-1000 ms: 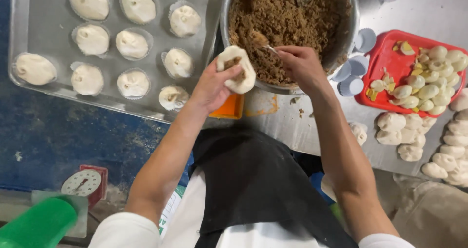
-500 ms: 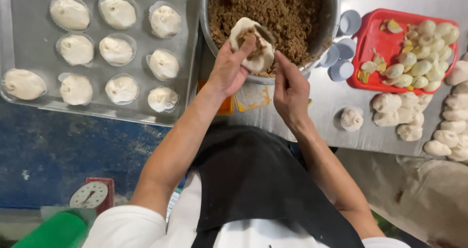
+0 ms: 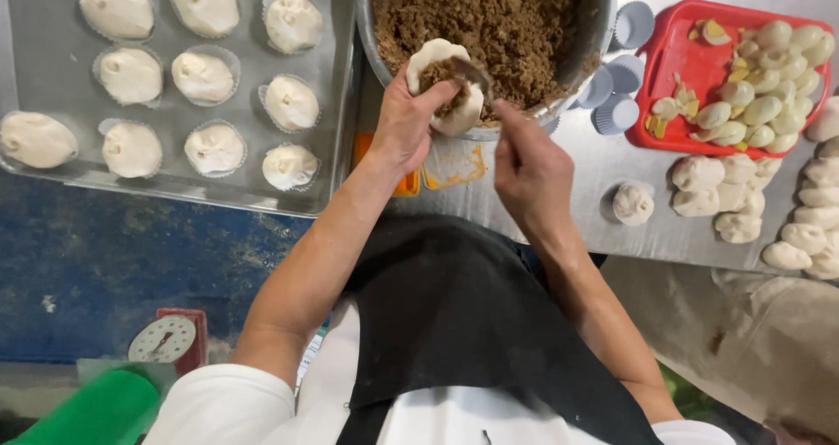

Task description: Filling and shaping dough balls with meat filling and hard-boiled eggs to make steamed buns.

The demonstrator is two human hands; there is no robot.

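My left hand [image 3: 404,123] cups a flat round of white dough [image 3: 465,111] at the near rim of a large metal bowl [image 3: 603,27] full of brown crumbly filling [image 3: 507,17]. A heap of that filling lies in the middle of the dough. My right hand [image 3: 531,167] holds a small metal spoon [image 3: 473,73] whose tip presses on the filling in the dough.
A metal tray [image 3: 236,196] at the left carries several filled dough balls in paper cups. Empty blue paper cups [image 3: 622,76] stand right of the bowl. A red tray [image 3: 673,69] holds pale pieces; dough portions [image 3: 734,202] lie on the steel table. A small scale [image 3: 166,338] sits below.
The view has shifted so the bowl sits more central. My right hand has brought the spoon up onto the dough, which now carries filling.
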